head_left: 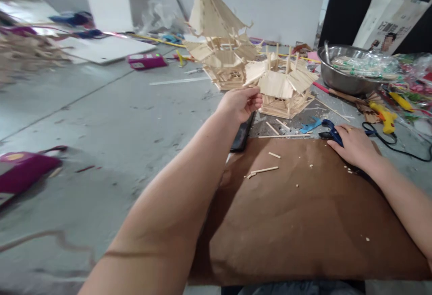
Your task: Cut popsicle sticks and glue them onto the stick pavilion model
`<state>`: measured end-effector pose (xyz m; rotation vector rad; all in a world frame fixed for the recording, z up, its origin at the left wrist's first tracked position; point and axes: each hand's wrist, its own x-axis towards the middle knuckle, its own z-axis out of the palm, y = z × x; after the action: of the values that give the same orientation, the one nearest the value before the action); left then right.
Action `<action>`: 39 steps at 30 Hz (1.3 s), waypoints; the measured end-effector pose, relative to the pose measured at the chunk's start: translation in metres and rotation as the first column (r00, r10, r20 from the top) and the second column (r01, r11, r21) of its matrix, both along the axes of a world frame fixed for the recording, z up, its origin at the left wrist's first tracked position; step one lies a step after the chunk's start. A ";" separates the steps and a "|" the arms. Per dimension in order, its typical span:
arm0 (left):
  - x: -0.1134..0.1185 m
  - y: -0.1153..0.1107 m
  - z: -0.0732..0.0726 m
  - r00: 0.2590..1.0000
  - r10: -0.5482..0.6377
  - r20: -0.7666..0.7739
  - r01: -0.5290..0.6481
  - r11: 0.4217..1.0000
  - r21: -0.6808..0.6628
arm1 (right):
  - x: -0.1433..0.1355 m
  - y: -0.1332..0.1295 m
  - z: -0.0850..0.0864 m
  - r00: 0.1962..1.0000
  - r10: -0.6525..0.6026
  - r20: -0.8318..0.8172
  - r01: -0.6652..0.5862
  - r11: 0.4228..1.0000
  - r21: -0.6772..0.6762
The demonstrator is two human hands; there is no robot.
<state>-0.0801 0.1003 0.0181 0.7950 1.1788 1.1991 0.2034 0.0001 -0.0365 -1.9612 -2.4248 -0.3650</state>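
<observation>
My left hand [241, 102] stretches forward with its fingers curled and pinches the roof edge of a small pavilion model [278, 85] made of thin wooden sticks. Right behind it to the left stands a taller stick pavilion [219, 34] with a pointed roof. A dark phone [242, 135] lies under my left wrist, partly hidden. At the right, my right hand [354, 144] is closed over blue-handled pliers [332, 132], resting by the far right corner of a brown board [303, 223]. Short cut sticks [265, 169] and crumbs are scattered on the board.
A metal bowl [354, 81] of bagged sticks stands at the back right, near a yellow glue gun [384, 117] with a black cord. A white tote bag [388, 20] is behind. Purple boxy devices [146, 61] lie on the grey floor at the left.
</observation>
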 end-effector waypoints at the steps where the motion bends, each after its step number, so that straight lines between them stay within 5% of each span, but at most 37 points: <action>1: 0.000 -0.001 0.001 1.000 0.000 -0.006 0.000 1.000 -0.015 | -0.001 -0.001 0.004 1.000 0.001 -0.021 -0.001 1.000 -0.004; 4: -0.001 -0.004 0.004 1.000 -0.029 -0.009 0.029 0.999 -0.023 | 0.000 -0.002 0.024 0.997 -0.017 -0.078 0.020 0.999 0.029; 10: -0.007 -0.010 0.004 0.991 0.001 -0.134 0.000 1.000 0.010 | 0.053 -0.001 0.067 0.900 -0.394 -0.187 0.418 0.901 0.115; 14: -0.008 -0.012 0.001 0.982 -0.025 -0.186 0.032 0.999 0.037 | 0.102 0.010 0.055 0.756 -0.604 -0.251 0.647 0.747 0.151; 17: -0.007 -0.011 -0.002 0.984 -0.004 -0.179 0.012 0.999 0.045 | 0.125 0.020 0.029 0.670 -0.665 -0.330 0.705 0.709 0.001; 21: -0.008 -0.011 -0.008 0.990 -0.015 -0.138 0.029 0.995 0.100 | 0.137 0.030 0.007 0.601 -0.613 -0.513 0.659 0.743 -0.114; 24: -0.011 -0.010 -0.012 0.992 -0.017 -0.124 0.033 0.992 0.125 | 0.138 0.031 0.008 0.552 -0.581 -0.598 0.627 0.762 -0.162; 33: -0.017 -0.009 -0.013 0.988 -0.136 -0.075 0.146 0.977 0.156 | 0.125 0.000 0.057 0.268 -0.539 -0.798 0.394 0.818 -0.420; 36: -0.020 -0.008 -0.012 0.979 -0.165 -0.117 0.184 0.968 0.169 | 0.109 -0.011 0.073 0.090 -0.421 -0.902 0.205 0.895 -0.397; 39: -0.022 -0.007 -0.012 0.965 -0.192 -0.177 0.225 0.956 0.187 | 0.086 -0.012 0.085 0.055 -0.308 -0.950 0.141 0.944 -0.298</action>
<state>-0.1020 0.0929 0.0065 1.1596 1.0763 1.1077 0.2896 -0.0121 0.0488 -1.5989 -1.1532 0.9401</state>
